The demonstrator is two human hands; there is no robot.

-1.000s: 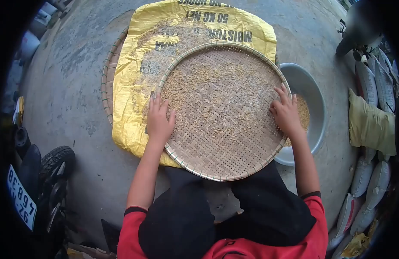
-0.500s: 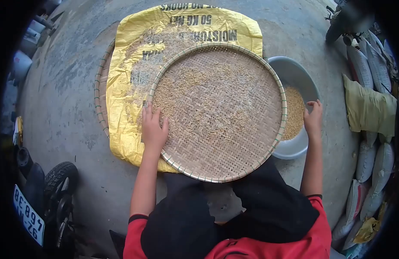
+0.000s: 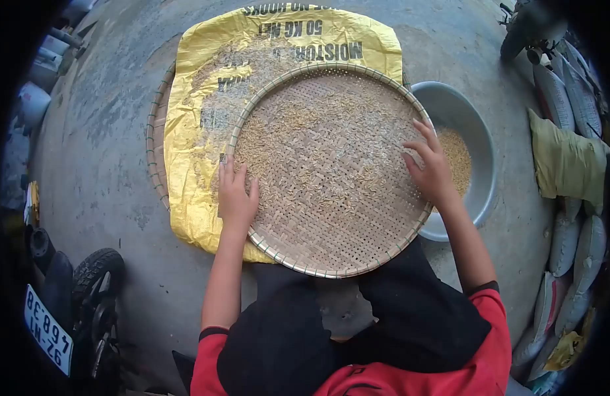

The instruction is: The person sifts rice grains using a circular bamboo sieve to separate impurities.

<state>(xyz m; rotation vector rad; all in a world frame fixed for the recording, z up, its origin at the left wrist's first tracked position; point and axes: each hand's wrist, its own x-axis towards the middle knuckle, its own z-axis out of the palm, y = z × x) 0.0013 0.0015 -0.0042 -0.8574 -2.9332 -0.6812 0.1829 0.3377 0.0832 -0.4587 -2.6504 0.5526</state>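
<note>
A round woven tray (image 3: 305,241) with grain (image 3: 318,175) scattered over it rests partly on my lap and over a yellow sack (image 3: 193,191). My left hand (image 3: 238,195) lies at the tray's left rim, fingers spread, thumb on the inside. Over the right part of the tray is my right hand (image 3: 430,162), fingers apart and nothing in them. A grey metal basin (image 3: 480,125) with more grain (image 3: 455,158) stands at the tray's right side, partly covered by the rim and my right arm.
Another woven tray (image 3: 153,145) shows under the yellow sack's left side. A motorbike wheel (image 3: 97,280) and licence plate (image 3: 47,330) are at the lower left. Filled sacks (image 3: 566,244) line the right side, with a yellow-green sack (image 3: 569,158) among them. A second motorbike is at the top right.
My right hand has moved left from beside the basin's right rim to above the tray's right part. The basin shows slightly farther right. My left hand stays at the rim.
</note>
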